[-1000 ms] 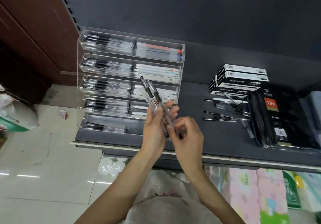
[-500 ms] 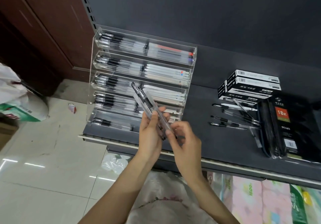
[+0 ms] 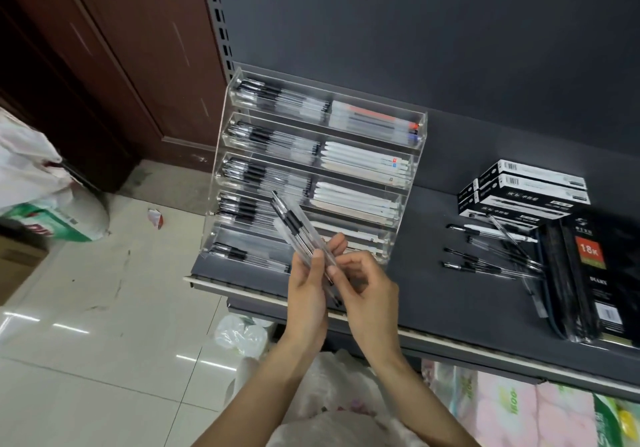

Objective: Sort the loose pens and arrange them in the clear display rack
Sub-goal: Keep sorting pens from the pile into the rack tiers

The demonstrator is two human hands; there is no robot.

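Left hand (image 3: pixel 306 285) grips a bundle of clear pens (image 3: pixel 300 235) over the shelf's (image 3: pixel 450 294) front edge, right-hand (image 3: pixel 369 290) fingers apparently pinching the lower ends to square them for the acrylic display rack (image 3: pixel 398 183) just behind.

Single head view, forward and down — near hands (image 3: pixel 332 290), shelf (image 3: pixel 450 294) beyond

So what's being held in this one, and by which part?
A bundle of clear pens. The left hand grips it around the lower barrels; the right hand pinches the lower ends. Capped ends point up-left.
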